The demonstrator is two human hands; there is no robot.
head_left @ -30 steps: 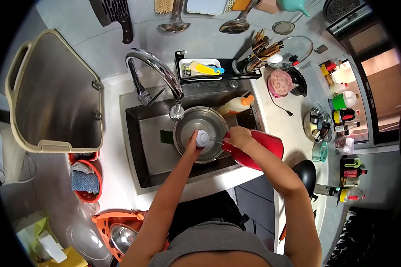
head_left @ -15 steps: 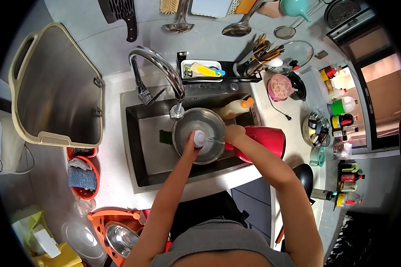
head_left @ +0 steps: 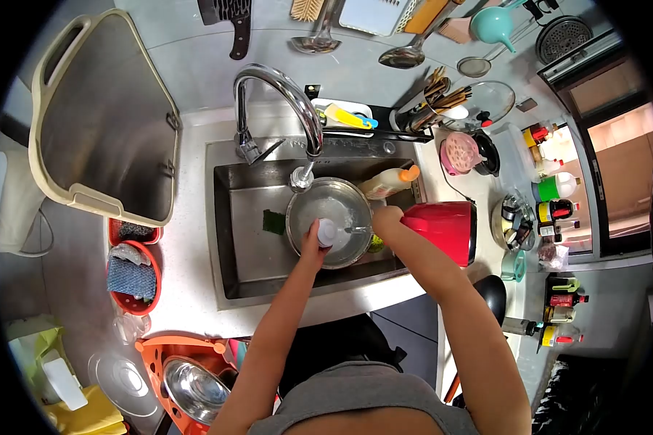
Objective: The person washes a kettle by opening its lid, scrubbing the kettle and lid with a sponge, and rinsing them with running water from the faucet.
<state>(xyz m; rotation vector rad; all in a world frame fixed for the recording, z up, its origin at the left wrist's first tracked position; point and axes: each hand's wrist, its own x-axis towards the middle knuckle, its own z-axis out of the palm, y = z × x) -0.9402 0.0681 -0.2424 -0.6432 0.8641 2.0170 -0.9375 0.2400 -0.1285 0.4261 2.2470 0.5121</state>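
Observation:
My left hand (head_left: pixel 312 241) is closed around a small white cup-like container (head_left: pixel 327 233) above a round metal bowl (head_left: pixel 295 206). The bowl sits in the sink (head_left: pixel 250 264), under the spout of the chrome faucet (head_left: pixel 277 87). My right hand (head_left: pixel 388 220) is closed at the left end of a red jug (head_left: pixel 442 230), which lies tipped over sideways with its dark base to the right. My forearm crosses part of the jug and its handle is hidden. A clear streak, apparently water, runs between my right hand and the container.
An orange-capped bottle (head_left: pixel 388 184) leans in the sink's back right corner. A green pad (head_left: pixel 273 222) lies left of the bowl and a yellow-green scrubber (head_left: pixel 376 243) shows beside it. A large cutting board (head_left: pixel 105 123) stands at left. Chopsticks (head_left: pixel 450 105) fill a holder behind.
The view has shifted slightly. The red jug has turned so its dark base now shows, and the scrubber has come into sight. Both hands stay over the bowl area.

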